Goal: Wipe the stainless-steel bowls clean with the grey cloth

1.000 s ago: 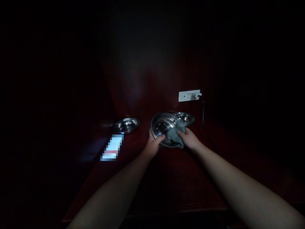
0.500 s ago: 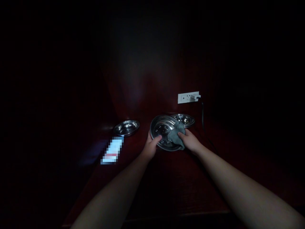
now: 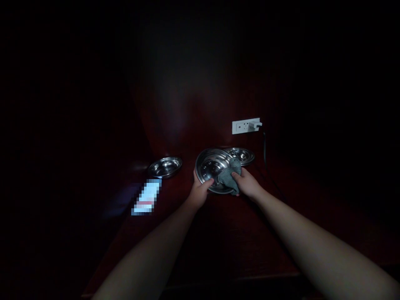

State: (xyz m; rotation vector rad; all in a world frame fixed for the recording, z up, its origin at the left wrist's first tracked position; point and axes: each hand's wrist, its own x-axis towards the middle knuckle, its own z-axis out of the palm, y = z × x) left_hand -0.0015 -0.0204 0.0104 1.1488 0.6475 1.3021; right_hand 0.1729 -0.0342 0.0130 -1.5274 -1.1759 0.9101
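A shiny steel dish point(image 3: 210, 166) is held tilted toward me above a dark red wooden table point(image 3: 225, 237). My left hand point(image 3: 200, 192) grips its lower left rim, thumb inside the bowl. My right hand point(image 3: 246, 184) presses a grey cloth point(image 3: 229, 176) against the dish's right side, fingers closed on the cloth. The room is very dark.
A second steel dish point(image 3: 164, 166) lies on the table to the left. Another steel dish point(image 3: 242, 154) sits behind the held one. A lit, blurred phone screen point(image 3: 146, 201) lies at the left. A white wall socket point(image 3: 245, 125) holds a plug with a black cord point(image 3: 265, 148).
The dish and both hands have shifted slightly left and up. The cloth stays pressed on the dish's right side.
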